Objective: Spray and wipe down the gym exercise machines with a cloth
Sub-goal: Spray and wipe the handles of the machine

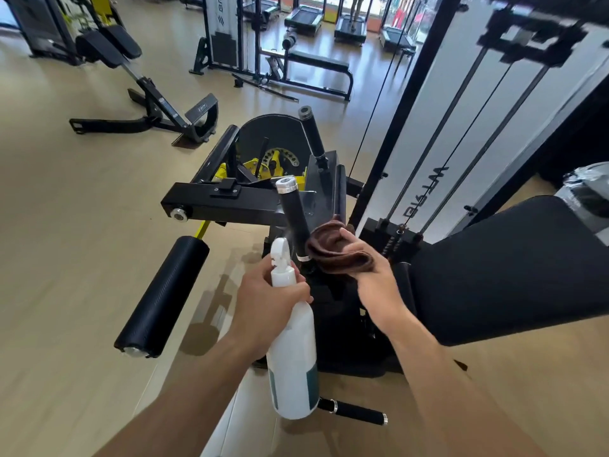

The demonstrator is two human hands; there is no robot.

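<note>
Both bare forearms reach forward from the bottom edge, converging toward centre. Left hand (267,298) grips the neck of the spray bottle (291,351), fingers wrapped round it, one finger up by the trigger, back of hand facing up. Right hand (372,275) sits slightly higher and further forward, wrist bent, fingers curled over a bunched brown cloth (333,249), thumb on top of it.
</note>
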